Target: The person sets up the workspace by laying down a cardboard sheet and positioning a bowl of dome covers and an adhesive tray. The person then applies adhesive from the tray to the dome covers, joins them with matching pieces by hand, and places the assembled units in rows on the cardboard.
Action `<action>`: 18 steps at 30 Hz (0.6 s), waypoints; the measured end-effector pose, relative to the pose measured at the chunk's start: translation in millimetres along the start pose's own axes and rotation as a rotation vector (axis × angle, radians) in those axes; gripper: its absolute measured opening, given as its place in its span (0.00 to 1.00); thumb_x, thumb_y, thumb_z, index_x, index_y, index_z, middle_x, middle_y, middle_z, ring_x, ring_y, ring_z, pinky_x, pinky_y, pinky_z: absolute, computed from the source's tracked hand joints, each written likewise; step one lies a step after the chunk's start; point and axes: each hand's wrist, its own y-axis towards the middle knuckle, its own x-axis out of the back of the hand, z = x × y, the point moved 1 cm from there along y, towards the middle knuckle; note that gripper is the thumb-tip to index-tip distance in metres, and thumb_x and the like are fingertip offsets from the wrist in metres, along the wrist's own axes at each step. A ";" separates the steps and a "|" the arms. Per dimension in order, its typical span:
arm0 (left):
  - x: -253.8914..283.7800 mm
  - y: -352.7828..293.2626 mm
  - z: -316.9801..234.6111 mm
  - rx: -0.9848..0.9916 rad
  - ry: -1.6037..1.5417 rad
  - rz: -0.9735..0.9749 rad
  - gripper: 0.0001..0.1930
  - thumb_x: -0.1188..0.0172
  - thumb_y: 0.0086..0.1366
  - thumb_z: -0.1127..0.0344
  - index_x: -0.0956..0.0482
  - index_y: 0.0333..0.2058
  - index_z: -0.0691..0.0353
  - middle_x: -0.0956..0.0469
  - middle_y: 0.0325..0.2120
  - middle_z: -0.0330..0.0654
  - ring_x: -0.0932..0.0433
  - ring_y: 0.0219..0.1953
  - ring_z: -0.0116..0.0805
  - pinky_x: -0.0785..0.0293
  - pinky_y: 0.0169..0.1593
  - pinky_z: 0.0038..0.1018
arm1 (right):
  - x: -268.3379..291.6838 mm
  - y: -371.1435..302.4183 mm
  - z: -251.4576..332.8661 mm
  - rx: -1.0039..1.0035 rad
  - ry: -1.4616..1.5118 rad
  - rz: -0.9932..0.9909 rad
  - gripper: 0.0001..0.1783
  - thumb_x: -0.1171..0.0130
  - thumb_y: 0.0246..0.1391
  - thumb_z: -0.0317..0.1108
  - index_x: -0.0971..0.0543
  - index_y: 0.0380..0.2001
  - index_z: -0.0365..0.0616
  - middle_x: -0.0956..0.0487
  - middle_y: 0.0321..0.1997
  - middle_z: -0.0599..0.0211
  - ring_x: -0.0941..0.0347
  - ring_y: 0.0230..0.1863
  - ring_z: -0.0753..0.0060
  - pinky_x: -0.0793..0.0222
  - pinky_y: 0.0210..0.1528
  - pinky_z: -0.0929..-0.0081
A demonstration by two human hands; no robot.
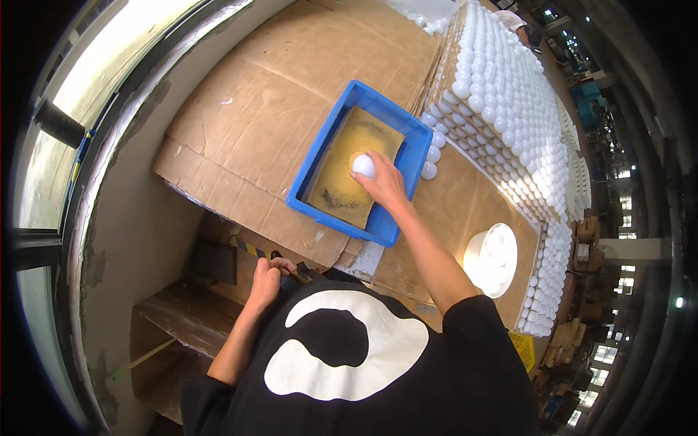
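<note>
Right hand (384, 182) grips one white ball (363, 166) at the yellow pad (336, 171) inside the blue bin (391, 110), by the near edge of the surface (247, 109). Left hand (269, 276), below that edge, has fingers curled; grip cannot be determined. Judged mid-cycle: this ball is not yet released. Loose balls (434, 154) sit beside the bin; a large stack (502, 94) lines the right edge, finished or pending undetermined

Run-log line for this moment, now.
right hand: holding white globe over yellow sheet, blue bin | left hand: near cardboard, grip unclear | white globes: stacked right
</note>
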 end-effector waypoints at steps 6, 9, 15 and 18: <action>25.2 -21.0 30.9 0.089 -0.069 -0.118 0.14 0.62 0.46 0.76 0.26 0.25 0.76 0.20 0.31 0.50 0.26 0.31 0.35 0.29 0.42 0.25 | -25.4 15.6 -13.2 0.046 -0.112 0.124 0.32 0.35 0.46 0.38 0.29 0.56 0.45 0.29 0.53 0.47 0.29 0.52 0.44 0.32 0.55 0.59; 26.4 -25.8 41.3 0.123 -0.094 -0.161 0.14 0.62 0.46 0.76 0.26 0.25 0.76 0.19 0.31 0.50 0.25 0.31 0.35 0.29 0.41 0.26 | -30.4 13.9 -14.7 0.025 -0.103 0.153 0.31 0.36 0.46 0.36 0.30 0.56 0.43 0.30 0.52 0.46 0.29 0.51 0.43 0.32 0.54 0.59; 18.8 -25.5 43.6 0.091 -0.102 -0.135 0.14 0.62 0.45 0.77 0.26 0.25 0.76 0.19 0.31 0.51 0.24 0.33 0.36 0.29 0.40 0.26 | -38.5 9.8 -16.7 0.078 -0.135 0.110 0.32 0.36 0.46 0.33 0.31 0.56 0.42 0.30 0.49 0.43 0.28 0.47 0.40 0.30 0.50 0.55; 15.6 -22.3 39.6 0.100 -0.089 -0.152 0.14 0.62 0.45 0.77 0.27 0.24 0.76 0.19 0.30 0.50 0.24 0.33 0.35 0.29 0.40 0.26 | -38.3 10.8 -14.2 0.104 -0.157 0.099 0.31 0.35 0.45 0.33 0.31 0.55 0.42 0.30 0.46 0.43 0.27 0.46 0.40 0.29 0.49 0.54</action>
